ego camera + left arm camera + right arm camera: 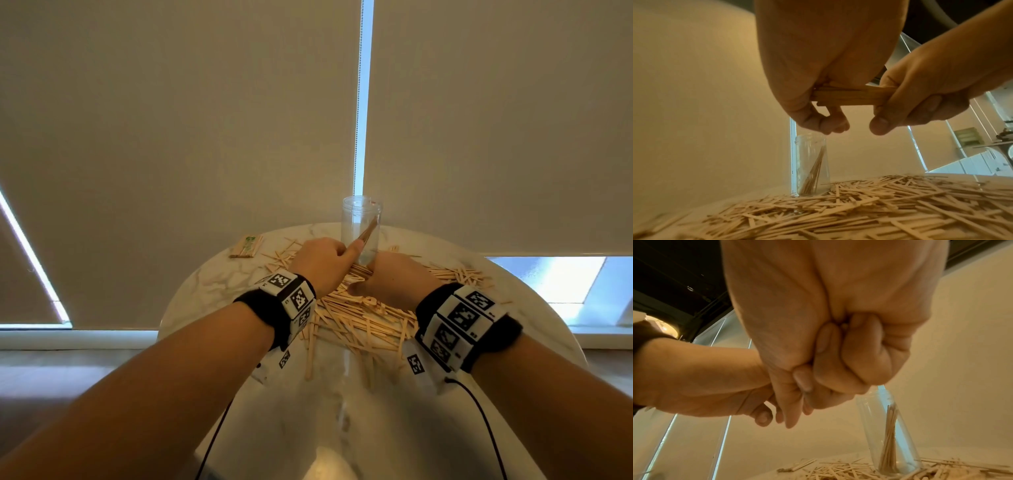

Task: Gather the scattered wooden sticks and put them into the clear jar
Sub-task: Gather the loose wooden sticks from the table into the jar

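Observation:
A bundle of wooden sticks [849,97] is held level between both hands above the pile. My left hand [323,263] grips its left end with curled fingers, and my right hand [394,277] grips its right end. The clear jar [361,226] stands upright just behind the hands with a few sticks leaning inside it. Many loose sticks [356,322] lie in a heap on the round marble table [212,281]. From the right wrist view, the right hand [838,366] is a tight fist beside the left hand [715,386], with the jar [888,434] below.
A small packet of sticks [246,246] lies at the table's far left edge. Roller blinds [171,137] hang close behind the table. Thin black cables [479,411] run from the wrist bands over the near part of the table.

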Demonstrator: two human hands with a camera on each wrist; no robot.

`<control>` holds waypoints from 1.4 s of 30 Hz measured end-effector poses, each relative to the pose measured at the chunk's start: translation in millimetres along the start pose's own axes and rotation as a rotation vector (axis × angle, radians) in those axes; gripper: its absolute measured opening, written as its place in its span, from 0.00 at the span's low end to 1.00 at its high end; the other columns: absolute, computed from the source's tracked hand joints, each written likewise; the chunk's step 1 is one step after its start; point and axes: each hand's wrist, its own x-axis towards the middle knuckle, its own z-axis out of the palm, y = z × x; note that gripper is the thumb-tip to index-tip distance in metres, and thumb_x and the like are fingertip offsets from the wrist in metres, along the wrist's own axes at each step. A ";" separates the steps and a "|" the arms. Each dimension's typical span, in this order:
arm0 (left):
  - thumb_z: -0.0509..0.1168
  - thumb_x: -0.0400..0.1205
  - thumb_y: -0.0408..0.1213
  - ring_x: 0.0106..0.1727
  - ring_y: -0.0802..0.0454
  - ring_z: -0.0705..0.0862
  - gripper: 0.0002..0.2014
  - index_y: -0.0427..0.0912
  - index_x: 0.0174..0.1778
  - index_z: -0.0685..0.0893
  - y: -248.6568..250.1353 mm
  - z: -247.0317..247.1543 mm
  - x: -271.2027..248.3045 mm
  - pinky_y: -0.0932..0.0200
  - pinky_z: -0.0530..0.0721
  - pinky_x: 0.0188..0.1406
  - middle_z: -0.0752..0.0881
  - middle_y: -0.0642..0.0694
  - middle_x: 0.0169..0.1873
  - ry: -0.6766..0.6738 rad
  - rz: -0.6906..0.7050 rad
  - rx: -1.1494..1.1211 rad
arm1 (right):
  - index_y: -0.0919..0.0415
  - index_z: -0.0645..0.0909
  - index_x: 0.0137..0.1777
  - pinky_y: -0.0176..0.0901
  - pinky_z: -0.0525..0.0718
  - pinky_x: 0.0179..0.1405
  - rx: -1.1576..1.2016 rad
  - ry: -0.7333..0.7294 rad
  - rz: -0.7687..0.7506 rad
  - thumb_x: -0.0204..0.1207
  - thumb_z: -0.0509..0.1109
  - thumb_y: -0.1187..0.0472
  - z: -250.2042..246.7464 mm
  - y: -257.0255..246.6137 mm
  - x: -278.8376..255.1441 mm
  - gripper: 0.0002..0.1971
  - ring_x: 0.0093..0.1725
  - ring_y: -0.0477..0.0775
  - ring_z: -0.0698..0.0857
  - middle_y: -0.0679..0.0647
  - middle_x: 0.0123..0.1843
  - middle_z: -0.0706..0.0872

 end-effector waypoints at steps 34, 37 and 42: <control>0.79 0.62 0.66 0.67 0.39 0.79 0.59 0.38 0.81 0.59 -49.7 41.9 214.8 0.45 0.82 0.61 0.76 0.38 0.71 -0.228 -0.239 -0.005 | 0.55 0.80 0.34 0.44 0.79 0.40 -0.671 -0.045 0.100 0.77 0.65 0.31 -86.3 42.9 233.0 0.26 0.40 0.55 0.84 0.50 0.35 0.84; 0.80 0.68 0.58 0.67 0.43 0.79 0.52 0.37 0.80 0.61 -59.2 58.9 220.0 0.55 0.77 0.51 0.78 0.41 0.70 -0.219 -0.249 -0.138 | 0.62 0.82 0.39 0.45 0.77 0.44 -0.760 -0.195 0.044 0.81 0.67 0.39 -65.5 32.9 267.0 0.24 0.43 0.56 0.82 0.51 0.35 0.83; 0.82 0.66 0.57 0.56 0.46 0.86 0.47 0.41 0.74 0.67 -71.3 70.1 222.9 0.54 0.85 0.45 0.84 0.47 0.57 -0.192 -0.220 -0.197 | 0.63 0.88 0.57 0.43 0.80 0.35 -0.645 -0.420 0.110 0.79 0.75 0.59 -28.9 32.3 302.3 0.11 0.33 0.52 0.81 0.54 0.35 0.87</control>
